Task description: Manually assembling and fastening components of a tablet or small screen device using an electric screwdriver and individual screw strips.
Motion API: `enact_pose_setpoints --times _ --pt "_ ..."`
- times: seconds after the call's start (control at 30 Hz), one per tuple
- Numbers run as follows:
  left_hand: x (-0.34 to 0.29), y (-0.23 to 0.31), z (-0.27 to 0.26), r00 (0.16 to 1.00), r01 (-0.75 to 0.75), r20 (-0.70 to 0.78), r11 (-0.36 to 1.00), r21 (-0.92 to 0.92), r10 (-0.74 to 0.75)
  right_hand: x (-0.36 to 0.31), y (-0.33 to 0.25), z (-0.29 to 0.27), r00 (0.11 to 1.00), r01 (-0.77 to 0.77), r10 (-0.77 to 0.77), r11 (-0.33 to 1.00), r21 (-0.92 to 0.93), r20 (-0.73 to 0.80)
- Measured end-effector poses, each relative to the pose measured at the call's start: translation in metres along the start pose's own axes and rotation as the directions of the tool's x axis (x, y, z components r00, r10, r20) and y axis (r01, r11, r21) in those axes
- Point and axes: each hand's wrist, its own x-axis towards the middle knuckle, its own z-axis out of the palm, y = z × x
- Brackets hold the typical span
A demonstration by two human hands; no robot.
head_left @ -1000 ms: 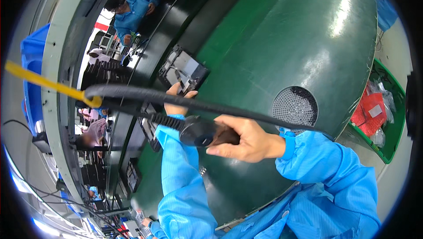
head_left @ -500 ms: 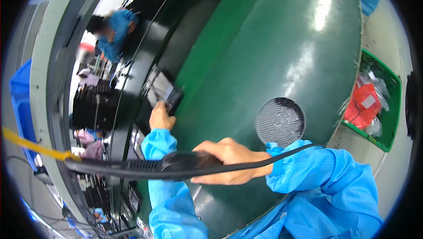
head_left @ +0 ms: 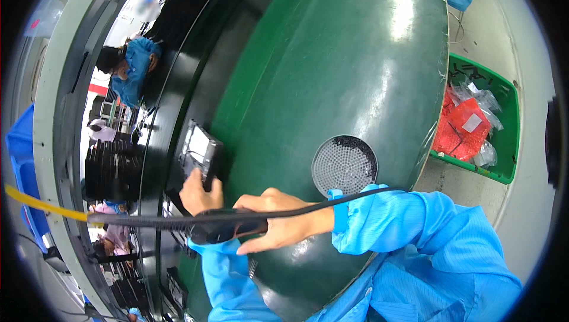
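Observation:
My left hand (head_left: pixel 200 195) is at the near end of a flat black unit with a silvery top panel (head_left: pixel 200 147). Its thumb and fingers straddle that end. My right hand (head_left: pixel 287 222) is to its right, curled around a black corded tool that looks like an electric screwdriver (head_left: pixel 220 228). The tool hangs from a yellow cord (head_left: pixel 47 204), and its black cable crosses above the hand. The tool's body hides part of both hands, and its tip is out of sight. Both sleeves are light blue.
A round ridged tray holding small dark pieces (head_left: pixel 345 165) rests on the green bench (head_left: pixel 308 85). Right of the bench is a green bin (head_left: pixel 511 138) with red and clear plastic bags. Dark rails run along the left, with a co-worker in blue (head_left: pixel 135 73) beyond.
My left hand and the flat unit have come nearer to me along the bench. My right hand and the tool have shifted left in the picture, as has the whole scene.

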Motion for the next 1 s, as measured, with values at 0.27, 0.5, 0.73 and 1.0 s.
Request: enact_pose_setpoints --times 0.27,0.5,0.73,1.0 --pt "-0.097 0.118 -0.083 0.993 0.030 0.118 0.993 -0.113 -0.017 0.012 -0.044 -0.037 0.955 -0.297 0.291 0.944 0.146 0.061" --pt "-0.169 0.180 -0.145 0.971 0.060 0.240 0.968 -0.245 0.000 0.021 -0.050 -0.045 0.958 -0.160 0.203 0.964 0.214 -0.202" --pt "-0.196 0.176 -0.150 0.872 0.478 0.302 0.537 -0.695 -0.385 0.025 -0.015 -0.010 0.955 -0.129 0.135 0.991 0.040 -0.266" --pt "-0.176 0.160 -0.122 0.813 0.432 0.286 0.195 -0.881 -0.506 0.029 0.008 0.014 0.950 -0.011 -0.004 0.999 -0.044 -0.312"
